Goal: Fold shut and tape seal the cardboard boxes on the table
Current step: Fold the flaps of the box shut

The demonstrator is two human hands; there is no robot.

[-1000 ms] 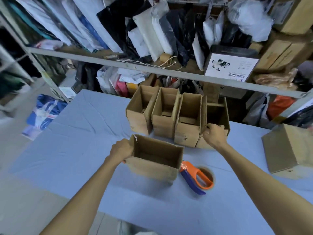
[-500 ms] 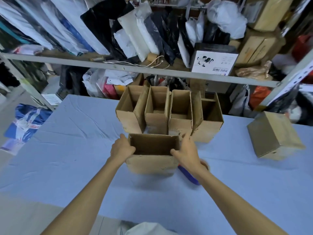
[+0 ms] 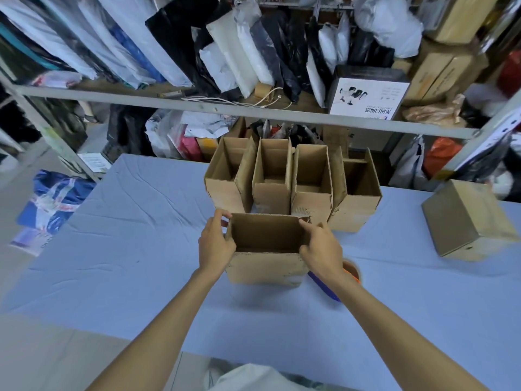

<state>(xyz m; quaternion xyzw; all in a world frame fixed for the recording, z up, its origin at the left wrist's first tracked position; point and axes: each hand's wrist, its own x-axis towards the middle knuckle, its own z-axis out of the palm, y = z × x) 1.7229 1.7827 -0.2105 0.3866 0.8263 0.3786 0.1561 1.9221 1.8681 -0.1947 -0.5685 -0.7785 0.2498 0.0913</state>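
Note:
An open cardboard box (image 3: 265, 268) stands in the middle of the blue table (image 3: 135, 249), its top flaps upright. My left hand (image 3: 215, 244) grips its left side flap, thumb and fingers curled over the edge. My right hand (image 3: 320, 246) grips the right side flap the same way. Behind it stands a row of several open cardboard boxes (image 3: 310, 182). An orange and blue tape dispenser (image 3: 349, 273) lies right of the held box, mostly hidden under my right wrist.
A closed cardboard box (image 3: 468, 224) sits tilted at the table's right edge. A metal shelf rail (image 3: 197, 107) runs behind the table, with packed bags and cartons above and below. A blue bag (image 3: 53, 198) lies on the floor at left.
My right hand left the back row of boxes and came to the right flap of the front box. The left hand stayed on the left flap. The camera view shifted left.

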